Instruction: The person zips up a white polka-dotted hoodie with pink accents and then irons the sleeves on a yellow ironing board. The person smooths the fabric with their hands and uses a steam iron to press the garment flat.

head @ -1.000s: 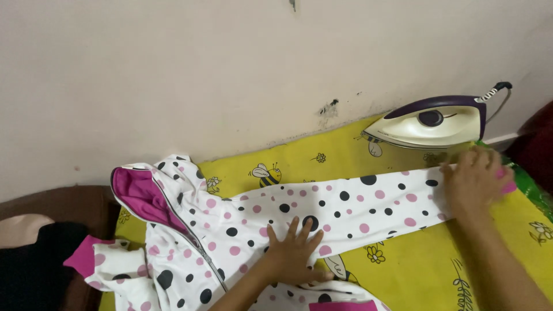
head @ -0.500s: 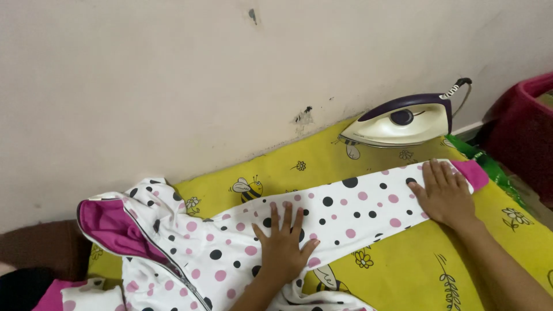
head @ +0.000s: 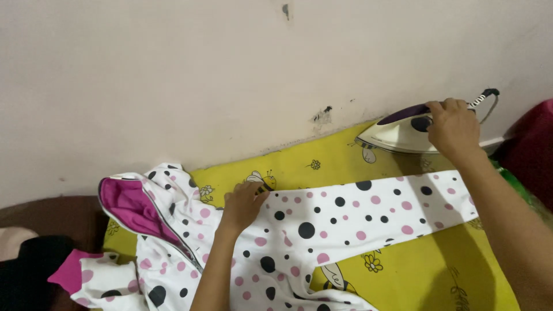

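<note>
The right hand [head: 455, 128] has its grip closed around the handle of the iron [head: 403, 129] at the upper right. The left hand [head: 243, 204] lies flat and open on the spotted white suit [head: 322, 230], spread over the yellow cloth [head: 438, 270] mid-frame.

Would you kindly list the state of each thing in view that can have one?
White hooded garment with pink and black dots: spread flat, sleeve stretched out, hood open showing magenta lining.
Cream and purple electric iron: resting flat on the cloth near the wall, handle gripped.
Yellow bee-print cloth: laid out under the garment.
Right hand: closed on the iron's handle.
Left hand: pressing flat on the garment.
</note>
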